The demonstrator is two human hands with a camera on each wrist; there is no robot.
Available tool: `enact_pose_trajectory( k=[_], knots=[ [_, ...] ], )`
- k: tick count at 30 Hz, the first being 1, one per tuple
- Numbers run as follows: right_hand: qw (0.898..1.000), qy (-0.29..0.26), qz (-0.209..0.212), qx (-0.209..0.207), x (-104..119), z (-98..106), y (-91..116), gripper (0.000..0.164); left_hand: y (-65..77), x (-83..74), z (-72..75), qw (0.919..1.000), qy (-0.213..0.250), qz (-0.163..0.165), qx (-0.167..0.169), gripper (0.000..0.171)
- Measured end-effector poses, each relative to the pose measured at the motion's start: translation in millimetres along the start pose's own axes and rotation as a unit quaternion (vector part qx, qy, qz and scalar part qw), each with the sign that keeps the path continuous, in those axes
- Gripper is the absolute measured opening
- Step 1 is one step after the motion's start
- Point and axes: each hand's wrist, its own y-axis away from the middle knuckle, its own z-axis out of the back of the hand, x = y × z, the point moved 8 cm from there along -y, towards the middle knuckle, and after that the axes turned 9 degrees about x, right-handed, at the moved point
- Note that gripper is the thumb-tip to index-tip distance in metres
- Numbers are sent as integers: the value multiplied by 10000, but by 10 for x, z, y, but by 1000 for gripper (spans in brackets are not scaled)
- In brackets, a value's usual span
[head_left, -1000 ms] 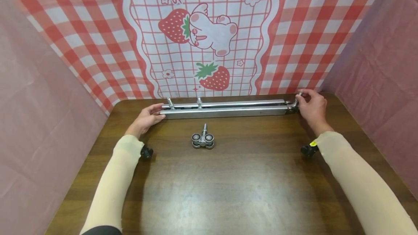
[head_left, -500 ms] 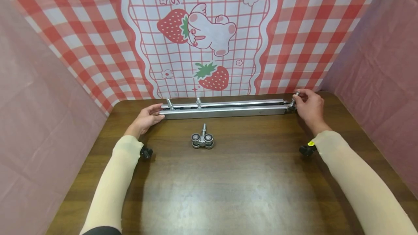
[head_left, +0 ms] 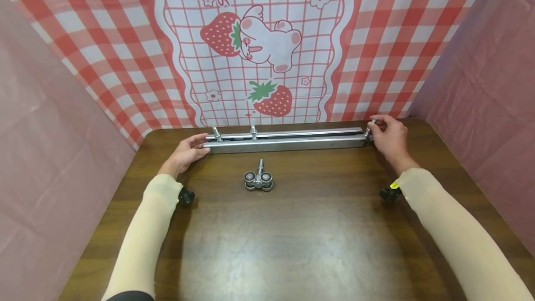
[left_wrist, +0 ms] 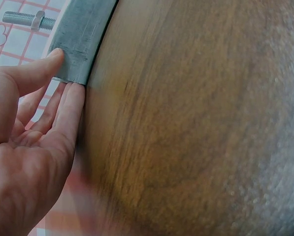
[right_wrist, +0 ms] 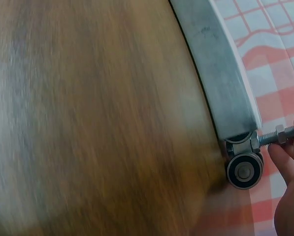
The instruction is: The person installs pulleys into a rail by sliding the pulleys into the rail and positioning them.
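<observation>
A long metal track (head_left: 288, 145), slotted along the top, lies across the back of the table. At its left end my left hand (head_left: 184, 154) holds it, the thumb (left_wrist: 55, 58) on the front face and fingers at the end. My right hand (head_left: 390, 138) pinches the threaded bolt (right_wrist: 270, 139) of a roller trolley at the right end. In the right wrist view one wheel pair of that roller trolley (right_wrist: 244, 171) sits outside the track, while its front part is at the opening. Two bolts (head_left: 216, 134) stand up from the slot near the left end.
Another roller trolley (head_left: 258, 180) lies on the wooden table (head_left: 284, 240) in front of the track, its bolt pointing away. A checked strawberry cloth (head_left: 271, 59) hangs right behind the track. Pink cloth walls (head_left: 480, 78) rise at both sides.
My right hand has moved left with the roller trolley, bringing it from just off the track's right end into its opening. The left hand keeps its hold on the track.
</observation>
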Motion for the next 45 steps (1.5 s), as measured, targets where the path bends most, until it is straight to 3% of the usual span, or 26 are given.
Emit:
enact_pose_trajectory(
  k=[10,17,30,38,45],
  knots=[
    [9994,71,120,316,137,-142,-25,28,-10,5,-4,10000,-19,-34,8,74],
    [9986,-14,-129,520,120,-147,-38,38,2,10,-11,10000,-7,46,0,74],
    [9983,-57,-144,567,202,-221,-47,37,34,-2,13,9999,-100,40,-59,73],
    [9965,-198,130,804,351,-481,-71,34,9,-1,4,10000,-53,67,-39,74],
    [9946,-402,106,952,528,-776,-52,32,4,12,16,9999,-76,94,-91,74]
  ],
)
